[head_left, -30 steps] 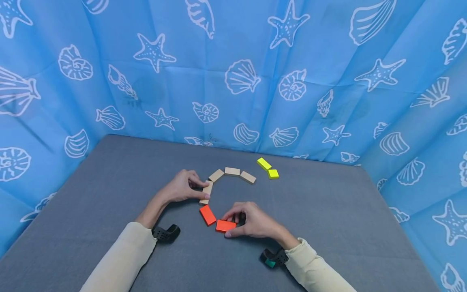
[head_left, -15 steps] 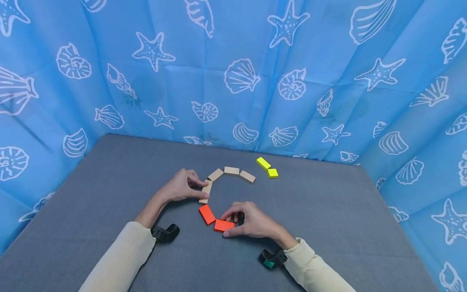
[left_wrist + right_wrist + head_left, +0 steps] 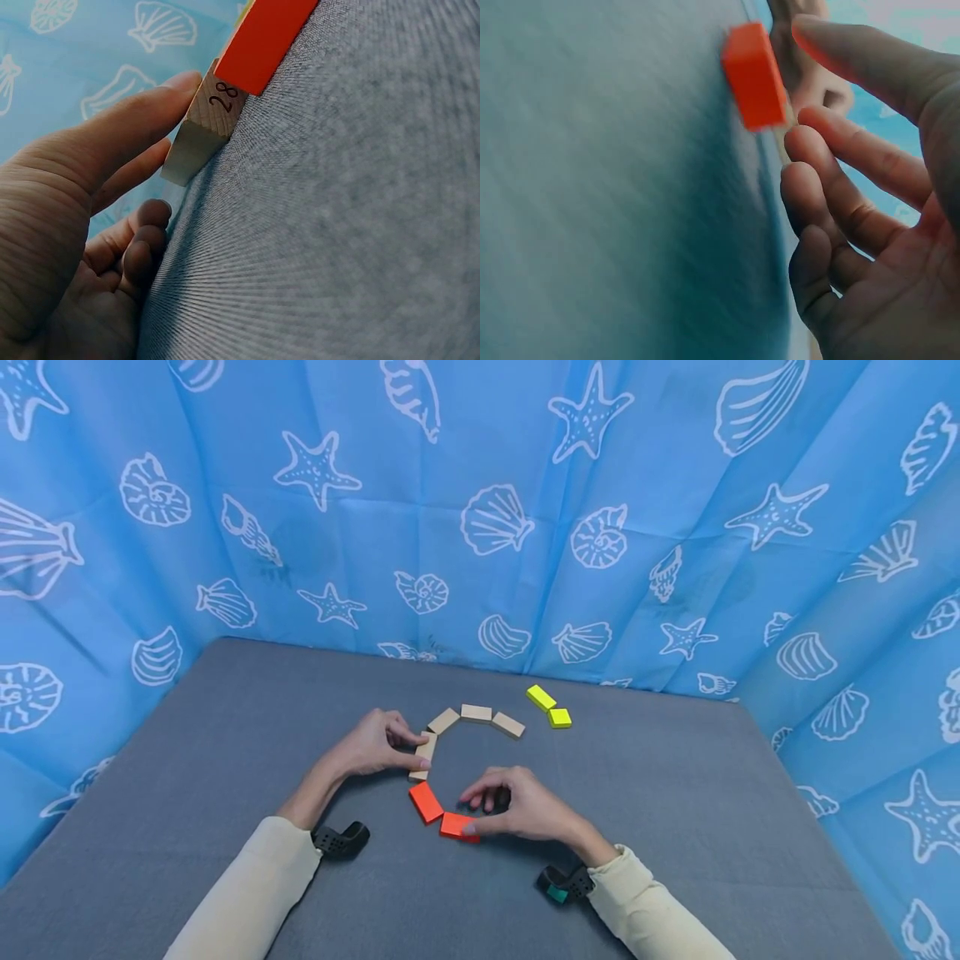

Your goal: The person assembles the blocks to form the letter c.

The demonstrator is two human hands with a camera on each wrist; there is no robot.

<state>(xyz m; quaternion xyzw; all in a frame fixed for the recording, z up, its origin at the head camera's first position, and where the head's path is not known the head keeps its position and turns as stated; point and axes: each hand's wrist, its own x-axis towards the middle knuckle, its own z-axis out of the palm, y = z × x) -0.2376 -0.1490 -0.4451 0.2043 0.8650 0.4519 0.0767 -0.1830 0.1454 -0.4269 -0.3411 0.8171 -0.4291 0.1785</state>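
My left hand (image 3: 375, 743) pinches a plain wooden block (image 3: 427, 750) between thumb and fingers on the left side of a curved row. The left wrist view shows the number 28 on that block's end (image 3: 220, 105), up against an orange block (image 3: 266, 46). In the head view this orange block (image 3: 426, 802) adjoins a second orange block (image 3: 453, 825), lying at a slant to it. My right hand (image 3: 525, 806) hovers over the second block's right end, thumb apart from loosely bent fingers. A gap separates hand and orange block (image 3: 756, 79) in the right wrist view.
Three more wooden blocks (image 3: 476, 713) continue the curve at the back. Two yellow blocks (image 3: 542, 697) lie at an angle to each other farther right. Grey cloth (image 3: 660, 793) covers the table, and a blue shell-patterned curtain (image 3: 420, 527) hangs behind and at the sides.
My right hand has let go of the second orange block and risen slightly away from it. Earlier that block slid a little left towards its neighbour. The left hand keeps its pinch.
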